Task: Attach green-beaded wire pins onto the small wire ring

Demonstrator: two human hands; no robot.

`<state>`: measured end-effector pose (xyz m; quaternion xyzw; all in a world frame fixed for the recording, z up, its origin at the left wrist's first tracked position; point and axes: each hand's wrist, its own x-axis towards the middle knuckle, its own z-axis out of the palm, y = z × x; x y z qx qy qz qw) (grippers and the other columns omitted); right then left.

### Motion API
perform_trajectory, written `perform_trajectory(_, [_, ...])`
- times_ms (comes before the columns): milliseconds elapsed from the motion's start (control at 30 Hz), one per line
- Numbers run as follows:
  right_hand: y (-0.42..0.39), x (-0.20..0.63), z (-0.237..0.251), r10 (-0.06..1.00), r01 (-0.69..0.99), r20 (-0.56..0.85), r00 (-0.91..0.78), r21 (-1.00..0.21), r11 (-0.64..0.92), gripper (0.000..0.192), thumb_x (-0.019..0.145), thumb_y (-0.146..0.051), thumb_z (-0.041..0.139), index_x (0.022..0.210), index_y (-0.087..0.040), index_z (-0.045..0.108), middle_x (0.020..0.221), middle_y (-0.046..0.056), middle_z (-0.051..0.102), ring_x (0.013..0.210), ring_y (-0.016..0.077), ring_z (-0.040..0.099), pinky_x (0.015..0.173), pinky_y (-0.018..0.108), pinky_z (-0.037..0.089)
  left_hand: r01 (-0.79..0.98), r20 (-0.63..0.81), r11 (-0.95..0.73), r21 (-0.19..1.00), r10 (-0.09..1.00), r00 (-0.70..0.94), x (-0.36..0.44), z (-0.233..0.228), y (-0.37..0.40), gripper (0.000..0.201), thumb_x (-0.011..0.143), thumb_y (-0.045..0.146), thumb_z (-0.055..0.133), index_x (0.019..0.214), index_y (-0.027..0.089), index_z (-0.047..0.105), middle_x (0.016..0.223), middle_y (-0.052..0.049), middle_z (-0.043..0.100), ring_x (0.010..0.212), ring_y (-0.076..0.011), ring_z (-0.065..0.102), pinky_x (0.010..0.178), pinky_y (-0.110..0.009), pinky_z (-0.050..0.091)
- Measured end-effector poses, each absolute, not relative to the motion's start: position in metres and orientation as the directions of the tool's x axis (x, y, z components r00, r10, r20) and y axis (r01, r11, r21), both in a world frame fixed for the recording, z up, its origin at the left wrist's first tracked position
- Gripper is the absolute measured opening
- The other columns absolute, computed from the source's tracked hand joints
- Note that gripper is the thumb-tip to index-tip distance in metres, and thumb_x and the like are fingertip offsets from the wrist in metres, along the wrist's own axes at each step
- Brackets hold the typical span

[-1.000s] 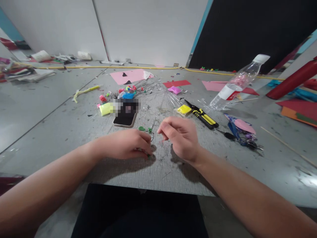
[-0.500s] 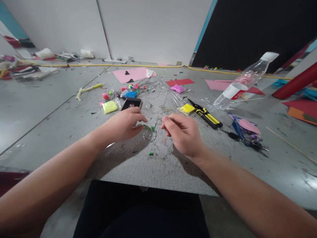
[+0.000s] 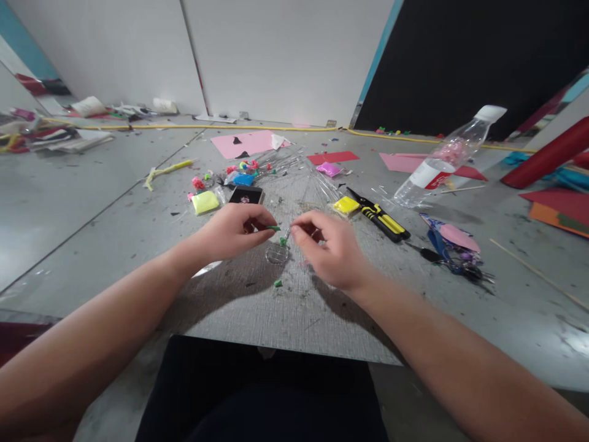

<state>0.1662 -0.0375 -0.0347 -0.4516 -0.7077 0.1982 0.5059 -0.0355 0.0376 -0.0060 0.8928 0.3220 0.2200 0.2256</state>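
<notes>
My left hand (image 3: 235, 229) is closed, pinching a thin green strip of what looks like modelling clay (image 3: 273, 228) between thumb and fingertips. My right hand (image 3: 330, 247) grips the handle end of a small wire racket shape (image 3: 277, 263), which has a round head crossed by wires. A green clay lump (image 3: 283, 242) sits where the head meets the handle. The strip's tip is close to the handle; whether they touch I cannot tell. Nearer to me, a green clay bit (image 3: 278, 283) lies on the grey table (image 3: 276, 319).
Beyond my left hand are a phone (image 3: 246, 195) and a pale yellow clay packet (image 3: 205, 202). To the right lie a yellow packet (image 3: 346, 205), black-and-yellow pliers (image 3: 381, 219) and keys (image 3: 473, 270). A clear bottle (image 3: 448, 159) stands behind them.
My left fingertips have closed on the green strip and moved slightly right, toward the racket's handle. My right hand has shifted a little left and grips the handle end.
</notes>
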Motion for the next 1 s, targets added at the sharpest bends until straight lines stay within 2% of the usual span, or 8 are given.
perform_trajectory(100, [-0.035,0.166,-0.037,0.820,0.512,0.543,-0.181,-0.661,0.549,0.011,0.089,-0.025,0.060,0.094,-0.016,0.066,0.082,0.005,0.066,0.074,0.0158,0.060,0.063,0.028,0.047,0.426,0.234,-0.656,0.623,0.677,0.698,-0.034,-0.003,0.031,0.016,0.084,0.027,0.065,0.091,0.014,0.070,0.072,-0.002,0.068,0.064,-0.0115,0.059,0.057,-0.023,0.045])
perform_trajectory(300, [-0.035,0.166,-0.039,0.773,0.531,0.570,-0.278,-0.580,0.618,0.011,0.091,-0.021,0.057,0.086,-0.016,0.065,0.076,0.002,0.064,0.070,0.0137,0.057,0.063,0.027,0.043,0.378,0.201,-0.613,0.694,0.669,0.715,-0.031,-0.006,0.026,0.013,0.082,0.023,0.065,0.088,0.013,0.070,0.072,-0.002,0.068,0.064,-0.0118,0.060,0.058,-0.023,0.046])
perform_trajectory(500, [-0.034,0.168,-0.038,0.805,0.549,0.508,-0.306,-0.597,0.585,0.012,0.090,-0.022,0.055,0.079,-0.018,0.058,0.074,0.001,0.060,0.067,0.0133,0.053,0.063,0.027,0.040,0.351,0.225,-0.656,0.668,0.628,0.745,-0.031,-0.008,0.024,0.016,0.084,0.023,0.064,0.095,0.015,0.072,0.078,-0.003,0.072,0.069,-0.0128,0.062,0.063,-0.025,0.049])
perform_trajectory(667, [-0.033,0.168,-0.039,0.814,0.554,0.506,-0.286,-0.606,0.571,0.012,0.086,-0.021,0.055,0.075,-0.020,0.051,0.069,-0.001,0.053,0.062,0.0122,0.048,0.058,0.027,0.036,0.346,0.193,-0.685,0.641,0.580,0.791,-0.031,-0.008,0.022,0.011,0.085,0.021,0.060,0.088,0.015,0.070,0.077,-0.002,0.071,0.069,-0.0124,0.063,0.064,-0.024,0.048])
perform_trajectory(767, [-0.032,0.170,-0.038,0.796,0.536,0.578,-0.178,-0.621,0.571,0.017,0.090,-0.023,0.049,0.073,-0.022,0.046,0.062,-0.003,0.049,0.057,0.0119,0.044,0.055,0.028,0.033,0.384,0.210,-0.729,0.567,0.578,0.789,-0.031,-0.010,0.024,0.010,0.083,0.020,0.060,0.087,0.015,0.069,0.074,-0.001,0.069,0.065,-0.0115,0.060,0.061,-0.023,0.046])
perform_trajectory(867, [-0.030,0.173,-0.037,0.781,0.533,0.615,-0.112,-0.626,0.569,0.029,0.097,-0.027,0.043,0.068,-0.023,0.040,0.058,-0.003,0.045,0.054,0.0120,0.041,0.054,0.029,0.031,0.476,0.215,-0.767,0.431,0.599,0.771,-0.032,-0.014,0.029,0.012,0.084,0.023,0.059,0.086,0.016,0.069,0.076,-0.003,0.069,0.066,-0.0125,0.059,0.063,-0.025,0.045])
perform_trajectory(933, [-0.028,0.174,-0.038,0.788,0.545,0.607,-0.104,-0.629,0.555,0.031,0.099,-0.031,0.045,0.068,-0.022,0.042,0.057,-0.003,0.046,0.055,0.0121,0.043,0.055,0.030,0.032,0.546,0.211,-0.776,0.316,0.619,0.757,-0.034,-0.018,0.034,0.016,0.086,0.024,0.058,0.087,0.016,0.072,0.079,-0.005,0.068,0.072,-0.0151,0.060,0.067,-0.028,0.045])
perform_trajectory(1000, [-0.027,0.173,-0.040,0.807,0.550,0.581,-0.108,-0.641,0.536,0.026,0.098,-0.032,0.049,0.074,-0.021,0.051,0.062,-0.001,0.053,0.059,0.0130,0.048,0.057,0.030,0.035,0.609,0.194,-0.756,0.242,0.652,0.733,-0.035,-0.022,0.037,0.022,0.088,0.024,0.056,0.093,0.015,0.075,0.085,-0.009,0.066,0.079,-0.0188,0.062,0.071,-0.030,0.047])
